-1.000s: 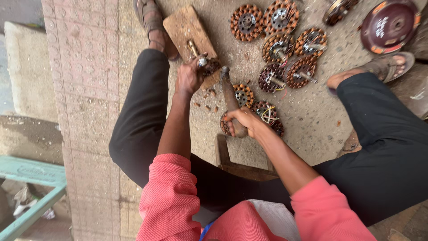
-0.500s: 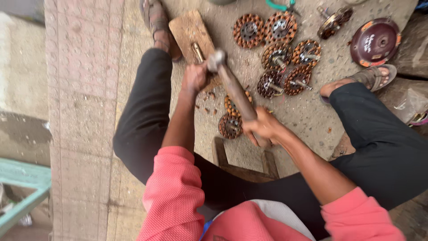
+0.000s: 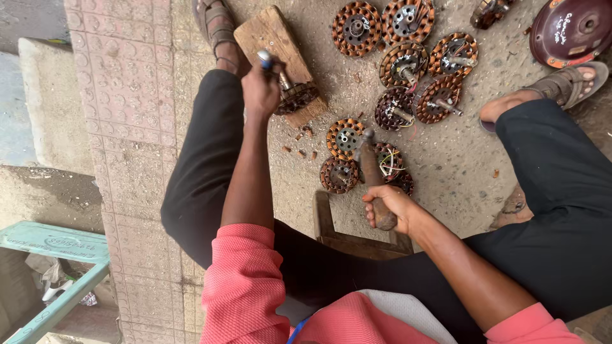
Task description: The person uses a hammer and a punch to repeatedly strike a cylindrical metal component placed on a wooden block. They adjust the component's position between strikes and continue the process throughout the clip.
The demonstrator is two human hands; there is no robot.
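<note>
Speckled concrete ground is crowded by copper-wound round stators. A blue-tipped metal chisel is clamped in the left hand over a wooden block; a wooden-handled hammer is gripped by the right hand. Open room remains rightward.

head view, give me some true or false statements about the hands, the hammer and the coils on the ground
1. The right hand grips a hammer by its wooden handle. True.
2. The left hand holds a tool against a part on the wooden block. True.
3. The hammer head rests on the wooden block. False: it is over the wound stators on the ground, apart from the block.
4. The stators lie in a tray. False: they lie on the bare concrete ground.
5. The person wears green sleeves. False: the sleeves are pink.
</note>
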